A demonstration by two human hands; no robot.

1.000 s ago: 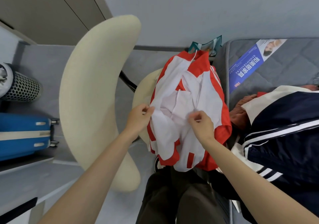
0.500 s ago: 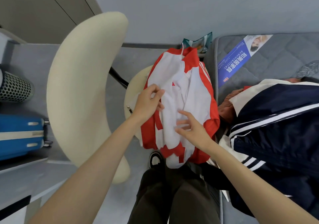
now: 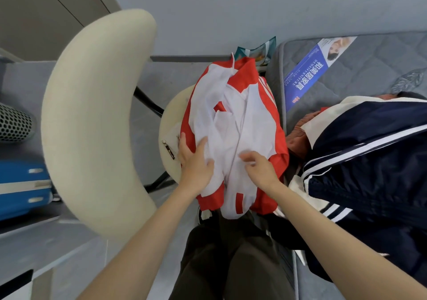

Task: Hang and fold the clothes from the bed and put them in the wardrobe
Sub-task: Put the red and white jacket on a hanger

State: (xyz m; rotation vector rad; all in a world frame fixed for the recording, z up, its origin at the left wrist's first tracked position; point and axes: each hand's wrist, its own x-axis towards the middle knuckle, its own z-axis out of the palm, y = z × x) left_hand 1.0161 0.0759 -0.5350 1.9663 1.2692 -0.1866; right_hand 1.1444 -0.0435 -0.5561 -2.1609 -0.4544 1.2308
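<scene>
Red-and-white jacket point(image 3: 242, 119): bunched on the cream chair seat point(image 3: 171, 115) just beside the bed, not yet a neat fold and nowhere near a wardrobe. A second back, pinched at two points; half a second back, held with the left hand higher on the upper left edge and the right hand spread wide over the middle. Now pressed down by the left hand point(image 3: 196, 163) lower on the near left side, fingers straight and flat on the cloth, gripping nothing. Right hand point(image 3: 261, 170) touching the white panel beside it, fingers bent; impossible to tell whether pinching a fold or merely resting. Reads as a shift from pinching to smoothing and flattening, so probably mid-fold, with hanging or stowing yet to come. Thin, slippery-looking synthetic shell, creased in soft ridges, white panels edged in red, striped along one sleeve. Rounded padded seat and broad curved backrest point(image 3: 92, 115), matte cream. To the right, a grey quilted mattress point(image 3: 369, 73) with a blue printed label point(image 3: 307, 75), under a navy jacket point(image 3: 369, 161) with white stripes and a rust-brown knit garment point(image 3: 298, 138). Far left, a hard blue suitcase point(image 3: 20, 184).
</scene>
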